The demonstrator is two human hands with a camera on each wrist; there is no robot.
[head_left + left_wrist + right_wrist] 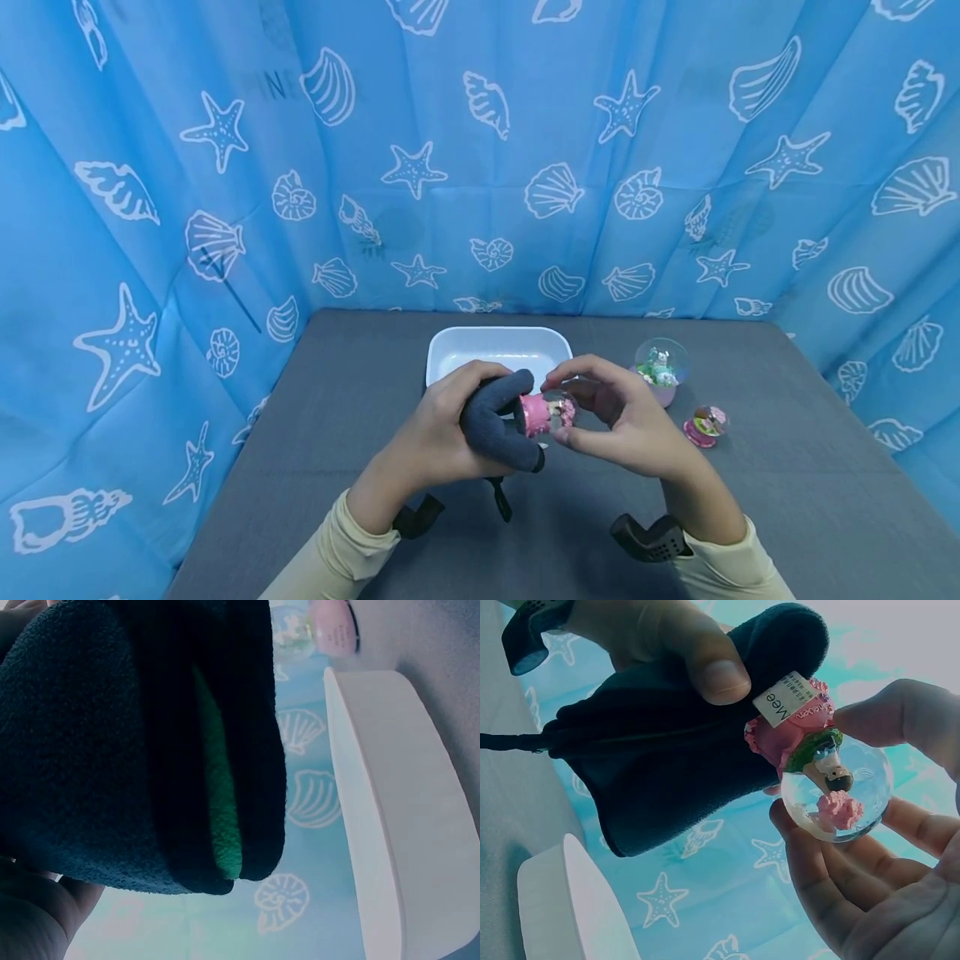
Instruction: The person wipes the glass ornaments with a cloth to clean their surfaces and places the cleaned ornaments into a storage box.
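My left hand (442, 417) grips a dark blue-grey towelling cloth (487, 421), folded round the base of a small snow globe (536, 415). The globe lies tipped on its side, its pink base towards the cloth and its glass ball towards the right. My right hand (630, 417) holds the ball between thumb and fingers. In the right wrist view, a figure with a pink clump shows inside the glass (840, 795), and a printed label (784, 699) sticks on the base. A green lining (217, 780) shows between the cloth's dark edges in the left wrist view.
A white rectangular tray (498, 331) stands behind the hands on the grey table (360, 400). To the right are a larger snow globe (662, 367) with a pale pink base and a smaller pink one (705, 426). A blue shell-patterned curtain (480, 167) hangs behind.
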